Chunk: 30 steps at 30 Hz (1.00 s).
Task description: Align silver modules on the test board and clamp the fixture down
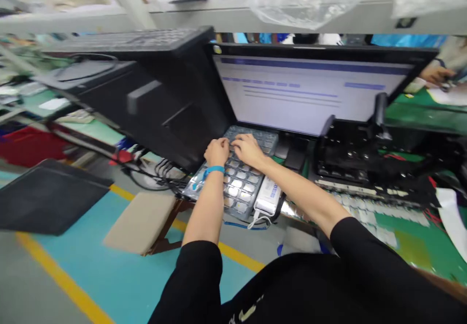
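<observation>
A dark plastic compartment tray [241,188] with several small, shiny flat parts in its pockets lies in front of me. Over its far part, my left hand [216,152] has its fingers curled together; a blue band circles that wrist. Close beside it, my right hand [248,149] reaches in from the right with bent fingers drawn together. The fingertips nearly meet, and whatever they pinch is too small to make out. To the right of the tray, below my right forearm, sits a white box-shaped device [269,196] with a white cable plugged in.
A lit monitor [284,90] stands behind the tray, with the black back of another screen [153,100] to the left. Black fixtures [350,153] occupy the green bench at right. A beige stool [140,223] stands below left. Another person's hand [436,75] shows at far right.
</observation>
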Each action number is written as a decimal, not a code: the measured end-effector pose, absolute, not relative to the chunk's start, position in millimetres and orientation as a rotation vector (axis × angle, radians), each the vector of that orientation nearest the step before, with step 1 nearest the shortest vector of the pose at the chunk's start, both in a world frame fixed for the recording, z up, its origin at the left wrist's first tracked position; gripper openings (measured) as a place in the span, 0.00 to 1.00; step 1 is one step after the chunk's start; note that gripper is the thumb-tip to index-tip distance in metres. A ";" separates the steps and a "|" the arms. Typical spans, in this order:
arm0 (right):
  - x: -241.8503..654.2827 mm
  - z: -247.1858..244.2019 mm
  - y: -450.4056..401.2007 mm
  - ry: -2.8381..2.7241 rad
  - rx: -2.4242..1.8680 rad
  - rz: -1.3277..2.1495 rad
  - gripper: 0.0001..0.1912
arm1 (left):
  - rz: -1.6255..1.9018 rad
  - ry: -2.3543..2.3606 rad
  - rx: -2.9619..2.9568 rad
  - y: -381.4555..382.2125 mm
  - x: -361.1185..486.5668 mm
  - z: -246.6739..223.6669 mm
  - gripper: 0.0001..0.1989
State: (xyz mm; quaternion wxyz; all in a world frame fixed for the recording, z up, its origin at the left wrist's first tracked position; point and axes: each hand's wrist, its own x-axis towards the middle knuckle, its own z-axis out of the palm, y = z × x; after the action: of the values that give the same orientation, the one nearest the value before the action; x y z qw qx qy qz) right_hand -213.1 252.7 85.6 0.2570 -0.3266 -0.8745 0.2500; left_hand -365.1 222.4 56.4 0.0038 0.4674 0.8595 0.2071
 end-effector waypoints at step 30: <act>248.4 12.5 15.0 -2.183 -1.384 0.207 0.13 | 0.507 1.124 2.645 60.6 -40.5 80.4 0.15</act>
State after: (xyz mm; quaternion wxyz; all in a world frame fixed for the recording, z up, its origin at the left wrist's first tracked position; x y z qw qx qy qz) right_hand 248.4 15.0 12.5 0.2709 -0.5137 -0.8104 0.0769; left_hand -40.5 60.6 80.4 0.1111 0.9007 0.3828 0.1727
